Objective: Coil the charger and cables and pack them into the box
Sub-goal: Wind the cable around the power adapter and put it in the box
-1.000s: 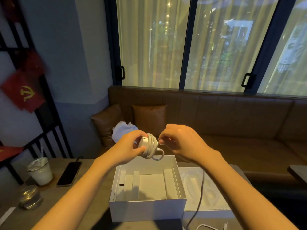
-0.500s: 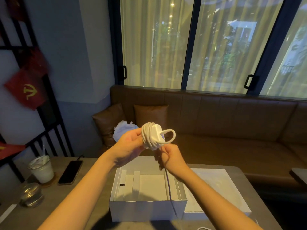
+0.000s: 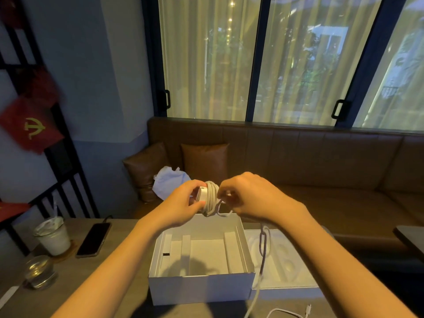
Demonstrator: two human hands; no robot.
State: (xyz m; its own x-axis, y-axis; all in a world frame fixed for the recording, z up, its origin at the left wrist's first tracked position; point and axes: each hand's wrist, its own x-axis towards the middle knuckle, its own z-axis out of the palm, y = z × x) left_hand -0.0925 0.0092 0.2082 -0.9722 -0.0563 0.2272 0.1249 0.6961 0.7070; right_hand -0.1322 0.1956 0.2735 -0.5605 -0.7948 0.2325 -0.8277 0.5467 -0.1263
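Note:
My left hand [image 3: 181, 205] grips a white charger [image 3: 203, 195] with several turns of white cable [image 3: 212, 199] wound around it, held above the far edge of the open white box [image 3: 202, 288]. My right hand [image 3: 250, 196] pinches the cable right beside the coil. The loose length of cable [image 3: 263, 246] hangs from my right hand, runs down past the box's right side and reaches the table front. The box holds only white cardboard dividers.
The box lid or tray [image 3: 286, 267] lies to the right of the box. A second cable end [image 3: 286, 314] lies at the table front. A phone [image 3: 93, 239], an iced drink cup [image 3: 52, 235] and a glass jar [image 3: 40, 270] stand at the left. A brown sofa runs behind.
My right hand rose from below the charger to beside it, carrying the cable over for another turn. The charger dropped a little, closer to the box.

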